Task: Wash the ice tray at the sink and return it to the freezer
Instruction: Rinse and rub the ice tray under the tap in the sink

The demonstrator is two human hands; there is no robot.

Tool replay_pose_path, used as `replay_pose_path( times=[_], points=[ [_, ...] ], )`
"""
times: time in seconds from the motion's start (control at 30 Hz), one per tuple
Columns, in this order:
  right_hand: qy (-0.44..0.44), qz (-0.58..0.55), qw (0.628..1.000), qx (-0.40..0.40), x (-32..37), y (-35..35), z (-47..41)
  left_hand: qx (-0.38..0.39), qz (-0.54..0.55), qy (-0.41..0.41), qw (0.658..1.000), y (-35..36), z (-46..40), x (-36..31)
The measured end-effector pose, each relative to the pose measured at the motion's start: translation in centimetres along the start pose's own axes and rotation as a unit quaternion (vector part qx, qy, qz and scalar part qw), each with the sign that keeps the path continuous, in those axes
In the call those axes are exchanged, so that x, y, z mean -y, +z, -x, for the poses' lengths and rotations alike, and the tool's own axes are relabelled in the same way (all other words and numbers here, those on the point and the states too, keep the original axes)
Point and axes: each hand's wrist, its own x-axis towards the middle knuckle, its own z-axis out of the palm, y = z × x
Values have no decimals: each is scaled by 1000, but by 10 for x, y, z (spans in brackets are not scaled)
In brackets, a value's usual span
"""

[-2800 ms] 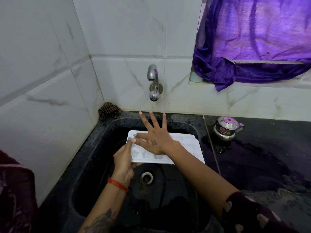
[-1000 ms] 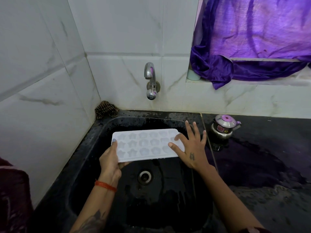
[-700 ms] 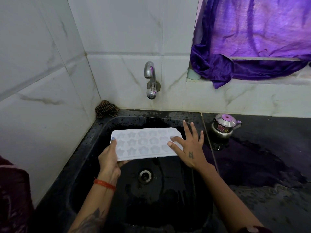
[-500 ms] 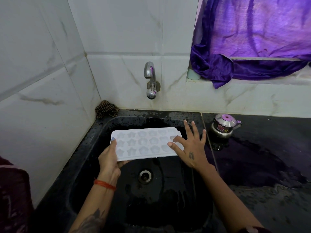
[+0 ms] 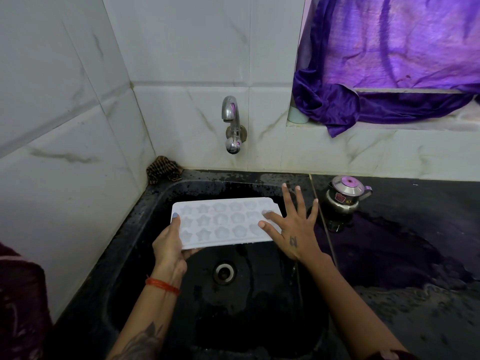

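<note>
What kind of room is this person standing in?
Most likely a home kitchen. A black sink is set into a dark stone counter under a wall tap, the walls are tiled, and a small steel kettle stands beside the basin.

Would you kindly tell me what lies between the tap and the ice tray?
In the head view, only white wall tile and the wet black sink rim lie between the tap and the ice tray; no water runs.
</note>
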Motion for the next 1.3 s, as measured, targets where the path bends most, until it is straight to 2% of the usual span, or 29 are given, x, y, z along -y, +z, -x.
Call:
replay_pose_path(
  times=[0.23, 0.53, 0.77, 0.97, 1.3],
  points=[
    [15, -49, 999, 15, 2, -6, -1, 0, 6, -2, 1000, -1, -1, 0],
    [8, 17, 999, -28, -1, -3, -1, 3, 2, -3, 1000, 0, 0, 0],
    [21, -30, 999, 39, -1, -5, -2, 1, 2, 2, 1000, 1, 3, -2],
    [36, -95, 994, 46, 0, -10, -3, 0, 3, 1, 1000, 3, 4, -2],
    [31, -4, 1000, -1, -2, -5, 0, 3, 6, -10, 1000, 2, 3, 0]
  ],
)
